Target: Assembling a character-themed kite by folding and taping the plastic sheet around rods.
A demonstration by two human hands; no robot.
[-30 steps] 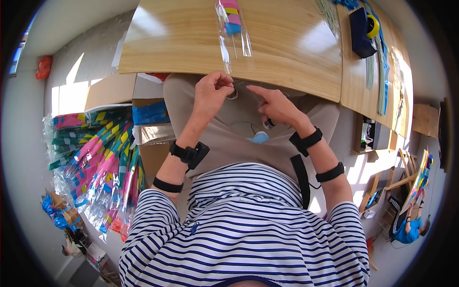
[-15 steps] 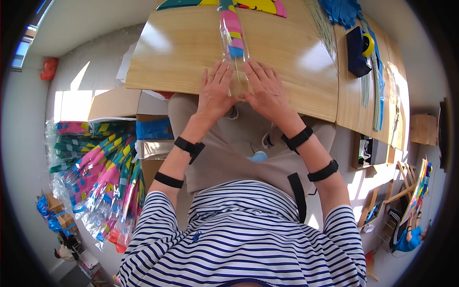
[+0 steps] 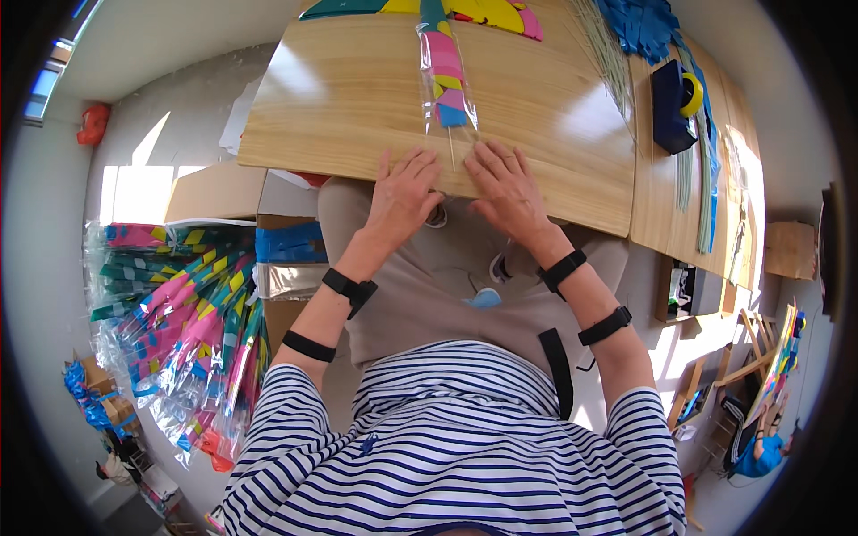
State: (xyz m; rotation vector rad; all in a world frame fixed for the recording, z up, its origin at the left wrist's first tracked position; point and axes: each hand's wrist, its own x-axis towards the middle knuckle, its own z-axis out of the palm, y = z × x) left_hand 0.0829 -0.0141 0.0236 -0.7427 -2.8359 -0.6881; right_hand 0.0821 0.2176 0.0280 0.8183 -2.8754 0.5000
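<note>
A clear plastic sleeve (image 3: 429, 96) lies lengthwise on the wooden table (image 3: 340, 107). Inside it is a narrow folded piece of pink, yellow, green and blue sheet (image 3: 444, 62), and a thin stick (image 3: 452, 150) reaches from its blue end toward me. My left hand (image 3: 404, 195) rests at the table's near edge, left of the sleeve's near end, fingers stretched out flat. On the other side, my right hand (image 3: 511, 192) lies with fingers spread, fingertips touching the sleeve's right edge. The clear film between my hands is hard to make out.
Colourful folded sheet pieces (image 3: 500, 13) lie at the table's far side. To the right are thin sticks (image 3: 597, 54), blue strips (image 3: 639, 27) and a tape dispenser (image 3: 672, 112). At my left, many filled plastic sleeves (image 3: 179, 313) are piled beside cardboard (image 3: 214, 192). A person (image 3: 760, 451) is far right.
My hands have moved apart and slightly toward me. The sleeve's near end has spread wider, and the folded sheet inside sits a little closer to me.
</note>
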